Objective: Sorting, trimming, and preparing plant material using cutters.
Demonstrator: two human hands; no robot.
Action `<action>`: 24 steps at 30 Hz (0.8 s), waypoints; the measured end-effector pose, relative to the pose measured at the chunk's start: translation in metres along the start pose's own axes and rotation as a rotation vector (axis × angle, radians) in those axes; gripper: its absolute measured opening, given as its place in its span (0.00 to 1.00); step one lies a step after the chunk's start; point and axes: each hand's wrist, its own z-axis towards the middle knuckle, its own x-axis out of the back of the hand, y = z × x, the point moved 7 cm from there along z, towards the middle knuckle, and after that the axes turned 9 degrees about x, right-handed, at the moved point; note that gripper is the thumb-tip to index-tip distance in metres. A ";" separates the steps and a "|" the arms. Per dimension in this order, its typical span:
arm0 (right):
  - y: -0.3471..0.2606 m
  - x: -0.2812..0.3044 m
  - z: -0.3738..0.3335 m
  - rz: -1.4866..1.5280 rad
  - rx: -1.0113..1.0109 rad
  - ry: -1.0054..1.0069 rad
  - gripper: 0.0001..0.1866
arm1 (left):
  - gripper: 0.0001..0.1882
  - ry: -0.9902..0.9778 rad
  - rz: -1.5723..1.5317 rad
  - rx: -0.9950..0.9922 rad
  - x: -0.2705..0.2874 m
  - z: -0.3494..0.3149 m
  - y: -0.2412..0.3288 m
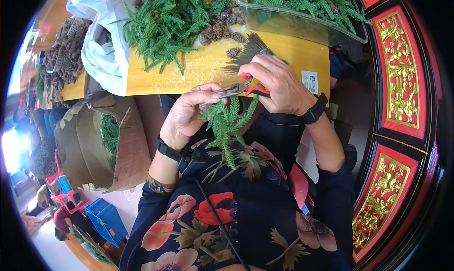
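Note:
My right hand [283, 84] is closed round a pair of pliers [257, 89] with red and black handles. Their metal jaws reach left to the fingertips of my left hand [187, 111]. That hand pinches a green artificial pine sprig [230, 124], which hangs down over my lap. A small roundish piece beside the left fingers is too unclear to name. Just beyond my right hand, a bundle of dark thin wires [248, 53] lies fanned out on the yellow table [156, 79].
A heap of green sprigs [165, 29] and brown pine cones [215, 30] lies at the back. A clear plastic bin [288, 20] of sprigs stands back right. White plastic bag [101, 58], cardboard box [94, 145] and blue crate [105, 221] are on the left; carved red-gold panels [402, 70] line the right.

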 end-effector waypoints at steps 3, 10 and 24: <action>0.000 0.002 -0.002 0.010 -0.012 0.001 0.21 | 0.09 -0.076 0.052 0.002 -0.006 0.000 -0.002; 0.002 -0.003 -0.015 0.074 -0.179 -0.043 0.17 | 0.07 0.168 0.100 -0.108 -0.007 -0.002 0.002; 0.006 -0.001 -0.019 0.059 -0.170 -0.016 0.21 | 0.06 0.281 0.292 -0.209 -0.002 -0.004 0.013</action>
